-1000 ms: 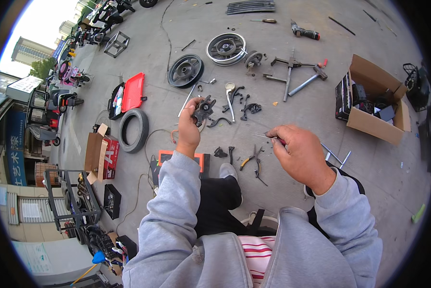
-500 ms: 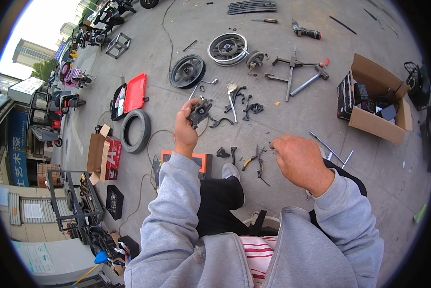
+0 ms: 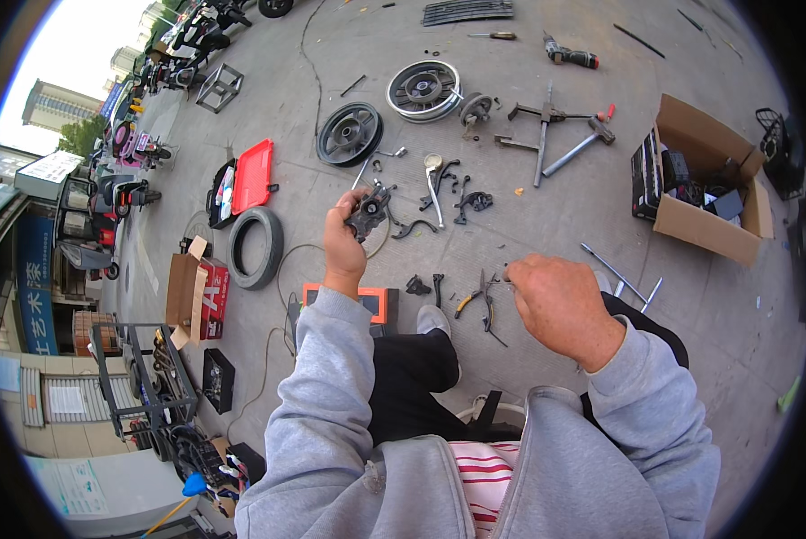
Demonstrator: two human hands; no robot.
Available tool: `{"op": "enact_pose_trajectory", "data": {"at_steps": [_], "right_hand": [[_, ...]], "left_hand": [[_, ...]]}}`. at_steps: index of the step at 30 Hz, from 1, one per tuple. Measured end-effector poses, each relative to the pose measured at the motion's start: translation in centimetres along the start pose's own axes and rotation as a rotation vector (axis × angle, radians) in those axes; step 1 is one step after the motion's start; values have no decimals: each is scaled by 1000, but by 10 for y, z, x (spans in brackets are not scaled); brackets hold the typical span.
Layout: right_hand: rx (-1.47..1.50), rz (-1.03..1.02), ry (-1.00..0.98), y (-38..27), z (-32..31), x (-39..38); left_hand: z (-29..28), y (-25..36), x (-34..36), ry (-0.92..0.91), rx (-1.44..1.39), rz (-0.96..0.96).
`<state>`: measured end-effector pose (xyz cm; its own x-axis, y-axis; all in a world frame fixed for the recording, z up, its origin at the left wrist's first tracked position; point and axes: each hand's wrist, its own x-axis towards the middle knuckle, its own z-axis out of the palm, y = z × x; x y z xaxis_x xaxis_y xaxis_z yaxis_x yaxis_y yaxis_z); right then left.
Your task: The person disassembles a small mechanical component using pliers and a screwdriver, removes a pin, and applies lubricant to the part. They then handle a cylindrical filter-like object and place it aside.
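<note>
My left hand [image 3: 343, 247] grips a dark metal vehicle part [image 3: 369, 213] with a round opening, possibly a brake caliper; the exact kind is unclear. To its right, my right hand [image 3: 560, 304] is closed in a pinch, and a tiny dark bit [image 3: 507, 271] shows at the fingertips, too small to name. Pliers with yellow-and-black handles [image 3: 472, 298] lie on the ground between the hands. Beside them are a black lever [image 3: 438, 287] and a small black part [image 3: 417, 286]. Past the hands lie a silver lever [image 3: 435, 189], black levers [image 3: 414, 228] and a black bracket [image 3: 475, 205].
Farther out lie two wheel rims [image 3: 424, 90] [image 3: 350, 134], a hammer [image 3: 582, 151], a metal puller frame [image 3: 545, 126] and a cordless drill [image 3: 571, 54]. A cardboard box of parts [image 3: 713, 225] stands right; a tyre [image 3: 255, 249] and red toolbox [image 3: 255, 175] are left. A T-shaped wrench [image 3: 614, 271] lies near my right hand.
The part in my left hand has turned slightly, so its round opening faces me more. My right hand stays nearly where it was, still pinched.
</note>
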<state>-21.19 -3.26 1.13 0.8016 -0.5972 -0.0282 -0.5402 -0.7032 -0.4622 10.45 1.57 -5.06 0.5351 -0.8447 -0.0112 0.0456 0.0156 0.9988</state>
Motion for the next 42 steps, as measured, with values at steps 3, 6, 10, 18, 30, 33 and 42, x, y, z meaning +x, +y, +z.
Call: {"op": "enact_pose_trajectory", "data": {"at_steps": [3, 6, 10, 18, 30, 33, 42], "right_hand": [[-1, -6, 1, 0, 0, 0], [5, -11, 3, 0, 1, -1], [-1, -4, -6, -1, 1, -2], [4, -15, 2, 0, 0, -2], [0, -36, 25, 1, 2, -3], [8, -40, 30, 1, 3, -4], [42, -44, 41, 2, 4, -5]], "left_hand": [[-3, -2, 1, -21, 19, 3], [-5, -3, 2, -18, 27, -28], [-2, -2, 1, -20, 15, -9], [-2, 1, -1, -51, 12, 70], [-6, 6, -2, -28, -109, 32], [-11, 5, 0, -42, -85, 4], [-11, 4, 2, -4, -34, 26]]}}
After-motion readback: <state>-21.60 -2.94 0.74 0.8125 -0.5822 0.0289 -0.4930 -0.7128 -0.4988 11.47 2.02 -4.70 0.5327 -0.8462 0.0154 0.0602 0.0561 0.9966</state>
